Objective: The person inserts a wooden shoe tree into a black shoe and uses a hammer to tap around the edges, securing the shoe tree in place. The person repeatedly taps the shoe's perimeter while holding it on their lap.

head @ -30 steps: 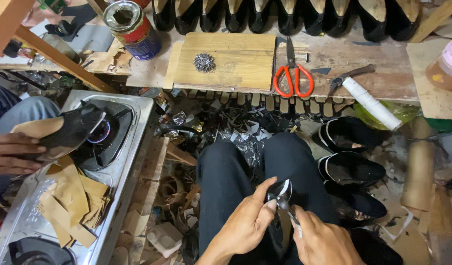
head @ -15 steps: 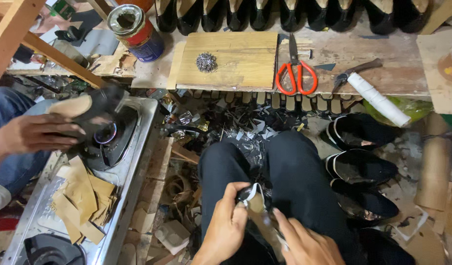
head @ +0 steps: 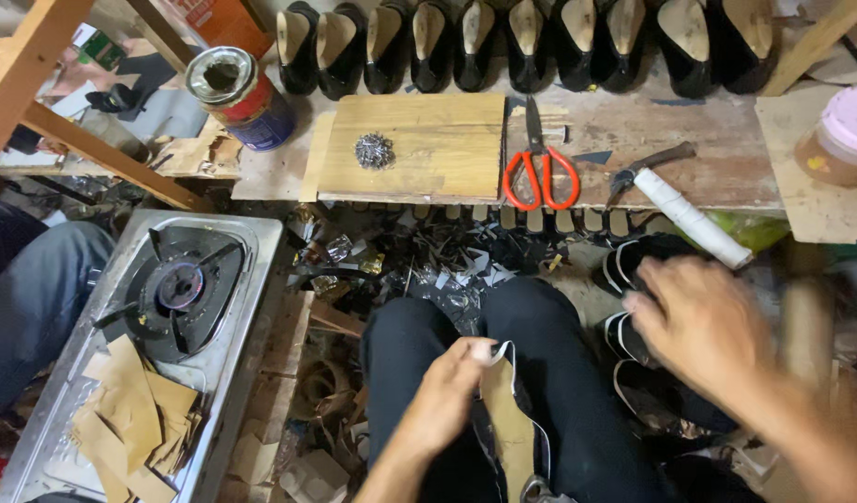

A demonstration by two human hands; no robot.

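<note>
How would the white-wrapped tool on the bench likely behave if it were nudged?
The white-wrapped tool has a round handle, so it might roll slightly. Its dark metal head probably checks that and weights one end. It lies near the bench edge, so it could tip off.

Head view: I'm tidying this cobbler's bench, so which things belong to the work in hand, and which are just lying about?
In hand:
left hand gripping the shoe on the lap
right hand, blurred, empty, reaching out over the black shoes on the floor

Lying about:
red scissors
pile of tacks on the wooden board
tin can
gas stove
paper cutouts
</note>
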